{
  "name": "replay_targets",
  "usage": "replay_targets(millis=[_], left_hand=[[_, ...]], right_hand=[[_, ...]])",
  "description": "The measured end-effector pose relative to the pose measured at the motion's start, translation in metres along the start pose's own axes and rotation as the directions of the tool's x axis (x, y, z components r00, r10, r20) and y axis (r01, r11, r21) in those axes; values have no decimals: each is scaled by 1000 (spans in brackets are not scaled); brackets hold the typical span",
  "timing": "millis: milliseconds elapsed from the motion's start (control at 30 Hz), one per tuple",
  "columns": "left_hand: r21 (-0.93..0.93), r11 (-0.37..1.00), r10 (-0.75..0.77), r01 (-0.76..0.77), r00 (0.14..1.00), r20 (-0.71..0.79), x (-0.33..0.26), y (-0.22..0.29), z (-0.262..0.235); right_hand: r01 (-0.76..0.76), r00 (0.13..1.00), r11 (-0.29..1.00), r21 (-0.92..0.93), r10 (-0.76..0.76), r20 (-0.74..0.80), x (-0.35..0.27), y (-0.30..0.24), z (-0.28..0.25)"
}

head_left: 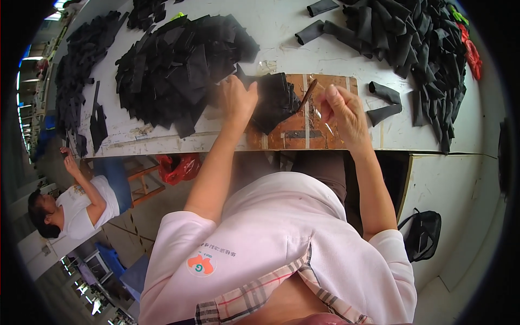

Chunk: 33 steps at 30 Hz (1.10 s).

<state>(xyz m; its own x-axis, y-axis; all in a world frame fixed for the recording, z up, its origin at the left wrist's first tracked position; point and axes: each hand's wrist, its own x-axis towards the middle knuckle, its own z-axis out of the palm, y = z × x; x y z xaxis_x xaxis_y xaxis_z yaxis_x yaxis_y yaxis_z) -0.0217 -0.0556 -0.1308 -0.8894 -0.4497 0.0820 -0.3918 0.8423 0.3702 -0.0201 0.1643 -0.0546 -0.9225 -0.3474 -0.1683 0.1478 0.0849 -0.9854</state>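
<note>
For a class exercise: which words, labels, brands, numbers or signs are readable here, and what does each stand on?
Wearer's pale shirt: round orange-and-white badge with a teal letter-like mark; wording not copied here.
Same shirt: small dark lettering beside the badge; also not copied.
Other person's white shirt: small print, too small to read.
Dark cloth pieces: no lettering visible.

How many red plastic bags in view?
2: lower bag below the front edge of the white table, upper bag beside the right-hand black fabric pile. Others may be hidden.
</note>
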Motion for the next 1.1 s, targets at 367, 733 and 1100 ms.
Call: replay_targets(millis=[367,733,1100], left_hand=[[-593,779,60,-203,966,-252,-35,18,-41],[-784,589,111,-197,980,-163,-76,21,-53],[-844,-128,249,520,841,481,-75,11,-91]], right_hand=[[180,983,909,-375,-176,44,-19,-1,63],[362,919,928,-86,-371,-133,-1,11,85],[12,989,950,312,-57,136,-24,-14,57]])
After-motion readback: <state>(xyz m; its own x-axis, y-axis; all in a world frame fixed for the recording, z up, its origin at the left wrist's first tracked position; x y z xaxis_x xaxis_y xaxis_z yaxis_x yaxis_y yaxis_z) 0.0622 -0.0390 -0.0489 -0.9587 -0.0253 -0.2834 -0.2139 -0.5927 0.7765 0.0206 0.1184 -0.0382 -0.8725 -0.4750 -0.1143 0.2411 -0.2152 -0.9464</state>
